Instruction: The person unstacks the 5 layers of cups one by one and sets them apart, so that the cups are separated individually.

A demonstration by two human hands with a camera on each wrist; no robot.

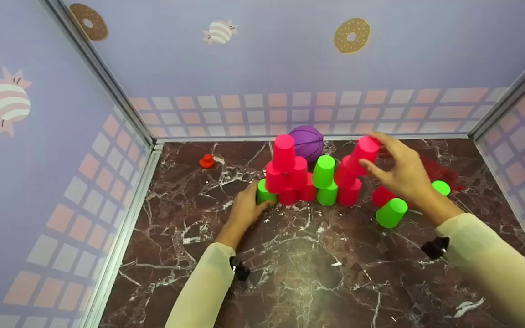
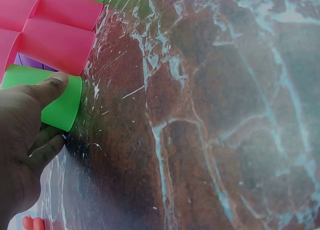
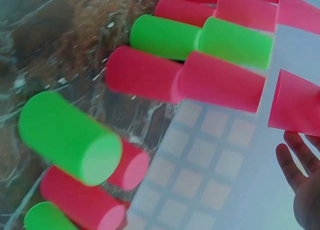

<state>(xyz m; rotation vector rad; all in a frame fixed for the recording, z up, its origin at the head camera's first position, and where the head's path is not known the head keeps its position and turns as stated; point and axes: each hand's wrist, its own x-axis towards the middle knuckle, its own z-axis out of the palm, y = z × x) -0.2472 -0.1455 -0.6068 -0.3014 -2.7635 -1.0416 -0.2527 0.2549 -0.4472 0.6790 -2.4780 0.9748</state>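
Note:
A row of upside-down plastic cups carries more cups on top, one pink cup [image 1: 284, 152] being the highest on the left. My left hand [image 1: 244, 207] holds the green cup [image 1: 266, 191] at the row's left end, thumb on its near side; the left wrist view shows the fingers around the other side. Above the row's right end, my right hand [image 1: 401, 168] grips a pink cup [image 1: 365, 149] between thumb and fingers. In the right wrist view that held cup [image 3: 295, 102] is apart from the red cup [image 3: 222, 82] stacked nearest it. Two green cups [image 1: 324, 171] stand one on the other mid-row.
Right of the row stands a green cup [image 1: 391, 212]; a red cup [image 1: 382, 197] and another green cup [image 1: 440, 188] are behind it. A purple ball [image 1: 307, 142] sits behind the stack. Left lies a small red toy [image 1: 207, 161]. Patterned walls [image 1: 262, 68] enclose the marble-look table [image 1: 290, 282].

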